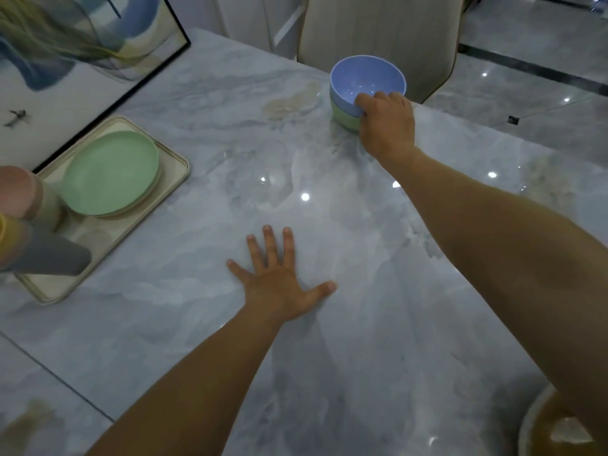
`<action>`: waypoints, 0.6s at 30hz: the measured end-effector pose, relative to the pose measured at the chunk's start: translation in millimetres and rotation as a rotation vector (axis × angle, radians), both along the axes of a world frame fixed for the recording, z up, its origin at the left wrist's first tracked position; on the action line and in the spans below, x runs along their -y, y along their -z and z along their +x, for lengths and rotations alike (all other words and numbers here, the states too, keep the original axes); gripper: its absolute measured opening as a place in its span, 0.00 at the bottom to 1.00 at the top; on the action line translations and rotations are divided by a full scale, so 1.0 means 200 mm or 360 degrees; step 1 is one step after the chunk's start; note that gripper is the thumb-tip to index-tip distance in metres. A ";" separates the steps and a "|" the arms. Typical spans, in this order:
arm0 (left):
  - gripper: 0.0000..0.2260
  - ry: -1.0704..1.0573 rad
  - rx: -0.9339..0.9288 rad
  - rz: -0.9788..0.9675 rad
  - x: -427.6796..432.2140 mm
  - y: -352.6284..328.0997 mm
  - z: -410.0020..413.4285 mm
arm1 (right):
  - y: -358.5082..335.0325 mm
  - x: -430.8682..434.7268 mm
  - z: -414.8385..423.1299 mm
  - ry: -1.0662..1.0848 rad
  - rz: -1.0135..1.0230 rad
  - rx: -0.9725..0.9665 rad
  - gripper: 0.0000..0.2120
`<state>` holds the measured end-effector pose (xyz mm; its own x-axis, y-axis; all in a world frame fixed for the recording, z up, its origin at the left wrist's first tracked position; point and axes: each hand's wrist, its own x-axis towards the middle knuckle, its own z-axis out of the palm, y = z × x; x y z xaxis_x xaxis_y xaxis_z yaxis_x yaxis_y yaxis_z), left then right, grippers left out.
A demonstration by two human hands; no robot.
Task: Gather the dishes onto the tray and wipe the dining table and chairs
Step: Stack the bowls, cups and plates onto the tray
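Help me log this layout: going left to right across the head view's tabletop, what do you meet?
Cream rectangular tray carrying a pale green round plate → left hand flat on the grey marble table → blue round bowl stacked in a green bowl, its rim gripped by the right hand.

Right hand (388, 126) grips stacked bowls (362, 83); left hand (279, 278) presses flat on table (329, 340).

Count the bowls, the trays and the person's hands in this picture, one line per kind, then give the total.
Bowls: 2, a blue bowl nested in a green bowl
Trays: 1, the tray at the table's left
Hands: 2, the left hand flat on the table and the right hand gripping the blue bowl's rim
Total: 5
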<state>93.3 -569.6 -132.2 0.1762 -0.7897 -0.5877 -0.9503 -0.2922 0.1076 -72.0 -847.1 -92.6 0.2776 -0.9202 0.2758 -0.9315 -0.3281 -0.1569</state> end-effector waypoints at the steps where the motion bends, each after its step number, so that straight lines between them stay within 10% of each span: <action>1: 0.61 0.0002 0.0001 0.0002 0.00 0.00 0.00 | 0.00 -0.01 0.01 0.0013 0.0015 -0.0004 0.16; 18: 0.59 -0.0006 0.0031 -0.0156 -0.03 0.02 0.00 | -0.09 -0.15 0.17 -0.0124 -0.0110 -0.0331 0.12</action>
<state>93.5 -564.5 -136.7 0.1899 -0.8426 -0.5040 -0.9513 -0.2848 0.1176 -38.3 -816.8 -75.3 0.4046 -0.8747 0.2669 -0.9129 -0.4036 0.0609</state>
